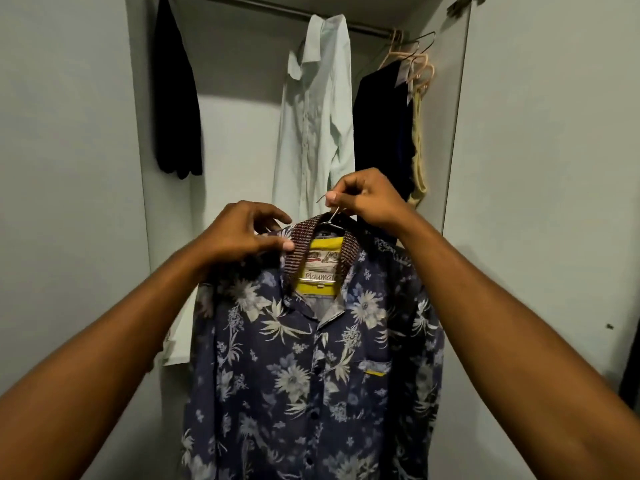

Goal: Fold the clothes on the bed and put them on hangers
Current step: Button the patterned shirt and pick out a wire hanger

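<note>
your right hand [367,199] pinches the wire hanger [333,216] hook, your left hand [249,233] grips the floral shirt [311,375] collar at frame centre; next, probably lift it to the closet rod [367,29] at the top.

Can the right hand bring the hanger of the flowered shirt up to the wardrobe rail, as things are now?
Probably yes. The right hand pinches the wire hanger of the flowered shirt, and a bare stretch of rail shows between the white shirt and the dark clothes. The rail is above the hand.
</note>
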Available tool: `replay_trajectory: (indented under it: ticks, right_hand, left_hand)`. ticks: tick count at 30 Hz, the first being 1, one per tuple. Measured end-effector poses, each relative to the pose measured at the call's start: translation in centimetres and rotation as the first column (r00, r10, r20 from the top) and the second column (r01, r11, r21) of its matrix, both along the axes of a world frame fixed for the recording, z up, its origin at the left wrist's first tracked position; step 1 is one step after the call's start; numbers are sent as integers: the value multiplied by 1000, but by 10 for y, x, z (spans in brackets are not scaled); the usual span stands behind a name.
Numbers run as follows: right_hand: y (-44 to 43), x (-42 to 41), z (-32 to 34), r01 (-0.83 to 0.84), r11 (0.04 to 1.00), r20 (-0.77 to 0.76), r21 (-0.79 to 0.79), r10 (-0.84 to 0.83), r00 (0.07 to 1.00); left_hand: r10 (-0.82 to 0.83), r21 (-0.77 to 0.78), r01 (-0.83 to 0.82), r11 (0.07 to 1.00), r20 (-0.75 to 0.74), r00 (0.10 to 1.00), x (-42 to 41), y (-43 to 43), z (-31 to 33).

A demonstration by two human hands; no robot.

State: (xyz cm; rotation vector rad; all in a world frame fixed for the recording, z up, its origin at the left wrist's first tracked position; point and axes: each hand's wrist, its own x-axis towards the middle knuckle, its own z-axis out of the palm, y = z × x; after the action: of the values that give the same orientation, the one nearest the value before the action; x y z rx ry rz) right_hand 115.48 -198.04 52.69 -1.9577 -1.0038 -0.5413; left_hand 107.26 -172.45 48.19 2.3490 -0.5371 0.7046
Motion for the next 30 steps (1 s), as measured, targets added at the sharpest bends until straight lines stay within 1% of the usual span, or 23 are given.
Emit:
replay_trajectory:
  ticks: [2,4,7,10,12,14,16,18,20,21,24,26,27,28,30]
  right_hand:
    - [-10,5,-3,51,997,26,61,-53,998]
    - [-18,8,-5,77,991,40,108,-81,996]
    - [-27,10,-6,95,982,16,163,-99,995]
    - [-34,12,-6,115,978,28,172,-122,992]
    - [-39,12,-7,97,972,-12,215,-96,995]
    - [-44,10,-6,64,963,-68,261,-48,997]
    - [-48,9,-7,33,959,-100,281,-5,995]
    - [-49,9,-8,23,958,-121,285,12,993]
    - [-44,8,-7,21,957,-121,291,15,992]
    - [-42,7,-8,17,957,-113,291,17,993]
    - [-40,12,-11,39,954,-86,298,-14,996]
    - [-47,13,-12,89,948,-37,306,-81,996]
    - [-52,12,-10,80,943,-14,323,-80,997]
    - [-58,9,-8,60,938,-25,341,-54,998]
    - [-73,1,-3,36,935,-174,352,28,984]
  left_hand:
    - [57,51,-55,997,-55,997,0,24,3]
    - [97,60,-91,994,-95,991,3,43,0]
    - [96,-12,-98,995,-97,991,8,50,-9]
    - [64,-91,-69,993,-54,996,8,44,-16]
    - [37,-133,-42,990,-43,998,6,41,-15]
    - [31,-135,-36,990,-44,999,6,43,-12]
    - [58,-88,-60,994,-25,998,8,41,-8]
    - [73,29,-74,997,28,997,9,23,-2]
    - [43,138,-50,989,49,998,13,-8,1]
    - [24,138,-29,990,42,999,16,-25,0]
    - [0,-11,1,1000,69,998,27,-56,1]
    - [-2,-102,12,995,92,996,34,-59,2]
    - [1,-127,11,992,98,995,36,-59,4]
    - [10,-138,3,990,96,995,38,-57,5]
    - [30,-131,-19,991,84,996,41,-53,10]
